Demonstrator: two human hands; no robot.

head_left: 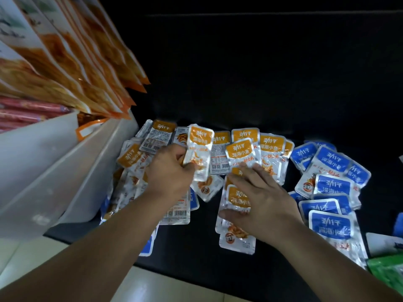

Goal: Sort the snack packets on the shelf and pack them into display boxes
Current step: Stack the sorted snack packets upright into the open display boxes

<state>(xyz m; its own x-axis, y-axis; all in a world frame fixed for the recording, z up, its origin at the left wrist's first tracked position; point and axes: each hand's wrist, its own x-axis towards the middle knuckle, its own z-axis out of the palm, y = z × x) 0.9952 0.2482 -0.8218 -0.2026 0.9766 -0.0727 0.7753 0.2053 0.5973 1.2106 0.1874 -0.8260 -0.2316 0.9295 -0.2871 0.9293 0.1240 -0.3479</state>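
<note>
Our left hand (170, 172) pinches an orange fish-snack packet (200, 147); our right hand (262, 201), fingers spread, presses a nearer orange stack (237, 200).

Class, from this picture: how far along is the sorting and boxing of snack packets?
Done: most blue packets lie grouped on the right, orange packets in the middle. In hand: the left hand pinches one orange packet; the right hand rests flat on an orange stack. Left: stray blue packets under the orange pile; nothing visibly boxed.

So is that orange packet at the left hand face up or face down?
Face up: the orange packet, pinched by the left hand, shows its orange logo panel, not a barcode.
</note>
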